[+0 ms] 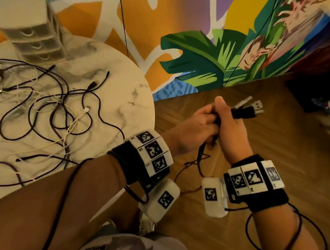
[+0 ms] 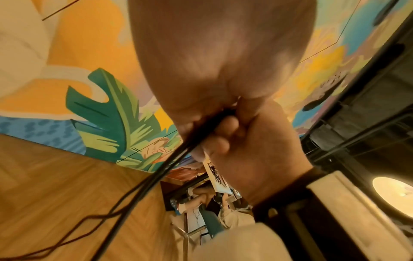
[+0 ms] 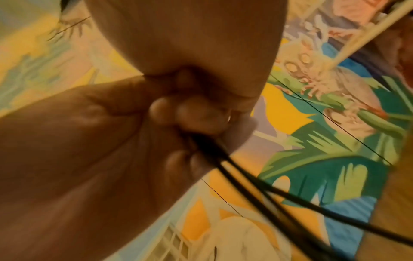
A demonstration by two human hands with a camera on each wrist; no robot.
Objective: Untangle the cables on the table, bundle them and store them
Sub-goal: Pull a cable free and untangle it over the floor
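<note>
Both hands, L point(image 1: 198, 126) & R point(image 1: 231, 134), clenched on black cable point(image 1: 243, 113) right of table point(image 1: 142, 98) (plugs up). Step: bundling. Next: coil slack; tangle point(image 1: 52, 109) w/ drawers point(image 1: 35, 44) waits on table.

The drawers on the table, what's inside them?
The drawers look shut and blurry; what's inside can't be seen. Tangled cables lie on the table in front of them.

Legible text, labels, brands, numbers: none. Signs: black-and-white square code markers on the white blocks of the left wristband point(image 1: 150, 151) and the right wristband point(image 1: 255, 178), and one on each white camera housing point(image 1: 165, 199) below them; patterns only, not readable as characters.
</note>
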